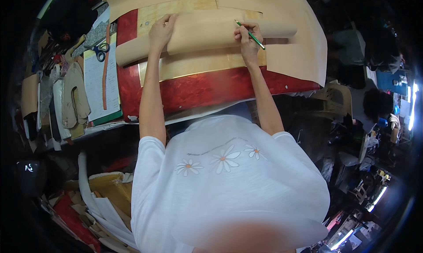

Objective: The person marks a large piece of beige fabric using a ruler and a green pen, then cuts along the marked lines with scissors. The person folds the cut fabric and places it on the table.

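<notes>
Left hand (pixel 161 30): spread flat, pressing tan sheet (pixel 207 33) on red table (pixel 198 90). Right hand (pixel 247 36): pinching green pencil (pixel 250 35), tip on sheet. Scissors (pixel 100 50) lie left.

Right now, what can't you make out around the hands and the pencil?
Head view only:
- Pencil tip: too small to show any line on the tan sheet.
- Right hand fingers hide the pencil's middle.
- Left hand covers the sheet beneath its palm.
- Scissors: blades blurred by fisheye rim.
</notes>
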Motion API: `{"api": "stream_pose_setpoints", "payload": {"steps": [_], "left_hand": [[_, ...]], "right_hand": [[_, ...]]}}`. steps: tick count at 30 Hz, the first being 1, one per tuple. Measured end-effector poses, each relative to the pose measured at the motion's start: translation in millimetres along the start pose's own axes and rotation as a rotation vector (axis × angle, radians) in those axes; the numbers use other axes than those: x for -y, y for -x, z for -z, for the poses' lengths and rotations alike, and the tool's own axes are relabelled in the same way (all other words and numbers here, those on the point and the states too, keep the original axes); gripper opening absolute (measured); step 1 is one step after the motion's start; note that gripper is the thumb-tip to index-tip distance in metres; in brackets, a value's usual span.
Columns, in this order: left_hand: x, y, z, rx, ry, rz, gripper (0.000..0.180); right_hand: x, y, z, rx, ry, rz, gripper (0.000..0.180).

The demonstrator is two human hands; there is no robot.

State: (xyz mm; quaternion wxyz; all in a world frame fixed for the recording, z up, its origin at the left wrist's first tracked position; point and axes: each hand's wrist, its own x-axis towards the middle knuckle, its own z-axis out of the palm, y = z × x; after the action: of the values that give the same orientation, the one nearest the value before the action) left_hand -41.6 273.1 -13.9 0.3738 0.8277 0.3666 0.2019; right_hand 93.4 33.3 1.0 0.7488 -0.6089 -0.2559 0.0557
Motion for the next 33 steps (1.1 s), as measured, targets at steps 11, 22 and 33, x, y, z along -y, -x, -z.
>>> {"api": "stream_pose_setpoints", "payload": {"steps": [11, 22, 33], "left_hand": [[-10.1, 8.2, 5.9, 0.012, 0.045, -0.002, 0.046], [-10.3, 11.8, 8.0, 0.021, 0.127, 0.005, 0.05], [-16.5, 14.4, 13.9, 0.115, 0.131, -0.001, 0.067]], "right_hand": [[-2.1, 1.2, -0.1, 0.004, 0.09, 0.002, 0.008], [-1.6, 2.0, -1.8, 0.016, 0.057, 0.053, 0.006], [33.3, -21.0, 3.6, 0.366, 0.086, -0.073, 0.008]]}}
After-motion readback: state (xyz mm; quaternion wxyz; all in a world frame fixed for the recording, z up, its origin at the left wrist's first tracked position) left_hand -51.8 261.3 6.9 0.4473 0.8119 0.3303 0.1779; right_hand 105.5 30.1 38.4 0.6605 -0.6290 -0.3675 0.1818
